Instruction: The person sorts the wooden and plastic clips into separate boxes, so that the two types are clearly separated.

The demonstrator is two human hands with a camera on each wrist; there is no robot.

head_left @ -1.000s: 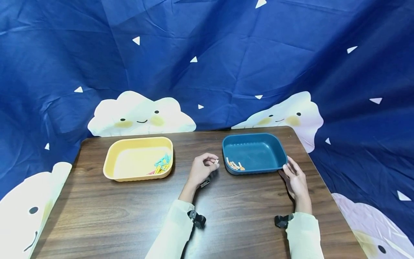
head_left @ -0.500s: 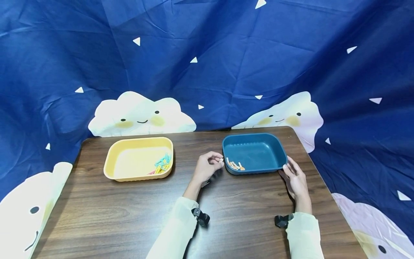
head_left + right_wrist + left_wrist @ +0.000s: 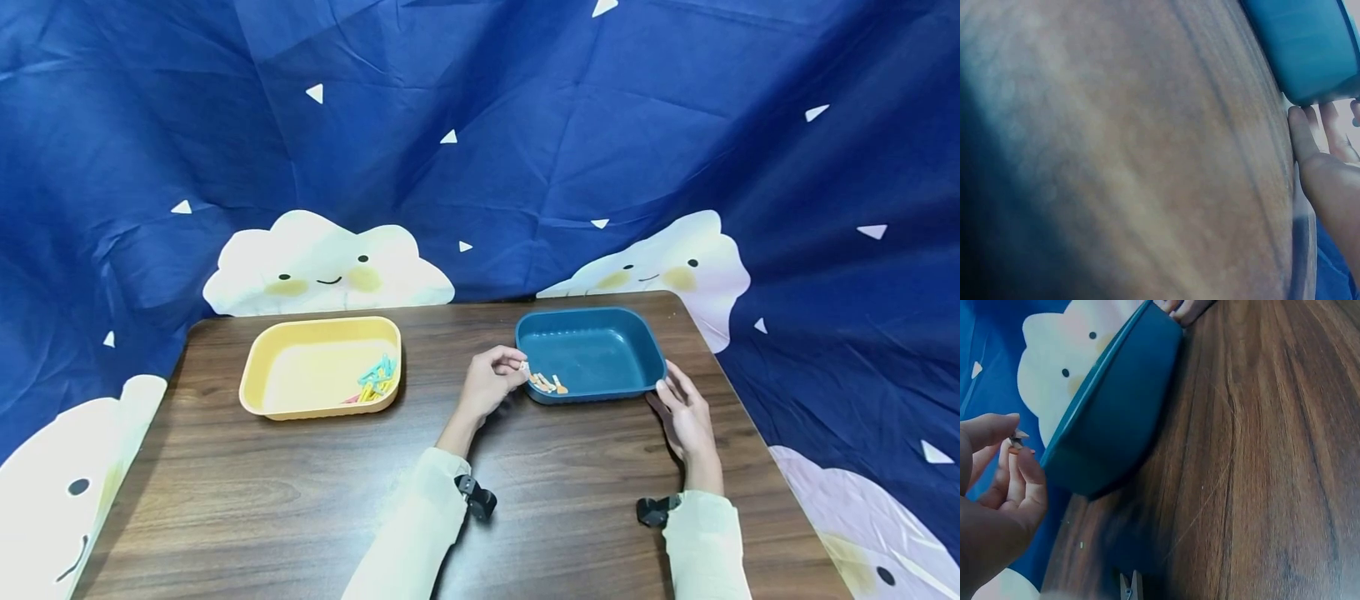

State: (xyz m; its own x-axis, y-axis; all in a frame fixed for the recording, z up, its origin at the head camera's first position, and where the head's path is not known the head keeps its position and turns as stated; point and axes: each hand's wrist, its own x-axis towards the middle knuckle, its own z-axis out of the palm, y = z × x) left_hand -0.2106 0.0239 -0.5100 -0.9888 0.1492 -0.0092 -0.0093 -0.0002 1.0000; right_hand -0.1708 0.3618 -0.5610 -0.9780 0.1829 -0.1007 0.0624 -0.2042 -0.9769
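My left hand (image 3: 491,383) pinches a small clothespin (image 3: 524,366) between thumb and fingertips, right at the left rim of a blue tray (image 3: 600,395). In the left wrist view the held clothespin (image 3: 1017,441) shows pale wood and a bit of orange. Several orange-and-white clothespins (image 3: 546,383) lie in the tray's near left corner. My right hand (image 3: 686,417) holds the near right corner of this tray, thumb on the front wall and fingers round the side. Part of another wooden clothespin (image 3: 1130,586) shows at the bottom of the left wrist view.
A yellow tray (image 3: 315,413) stands on the left of the wooden table (image 3: 300,500). Turquoise, yellow and pink clothespins (image 3: 377,379) are heaped in its near right corner. A blue curtain (image 3: 480,150) with clouds hangs behind the table's far edge.
My left hand has moved right with the clothespin, from beside the blue tray to its left rim. The right hand has stayed at the tray's corner.
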